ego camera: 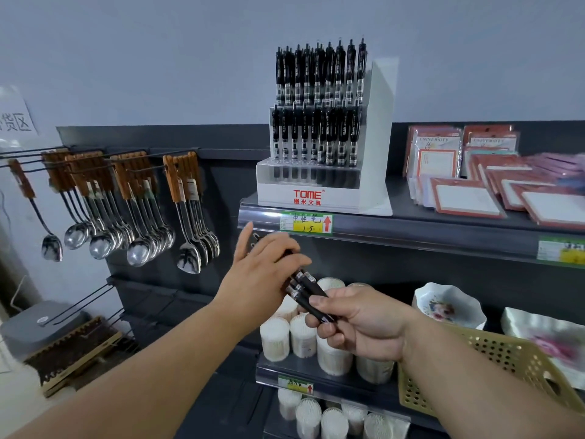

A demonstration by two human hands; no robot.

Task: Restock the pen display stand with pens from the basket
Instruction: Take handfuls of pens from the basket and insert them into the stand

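The right hand point(357, 324) gripped the lower end of a bundle of black pens point(305, 288) between thumb and curled fingers. The left hand point(264, 267) curled its fingers over the upper end of the same bundle, its thumb stretched out. Above both hands stood the pen display stand point(376, 147). The perforated basket point(506, 359) was just beside the right forearm.
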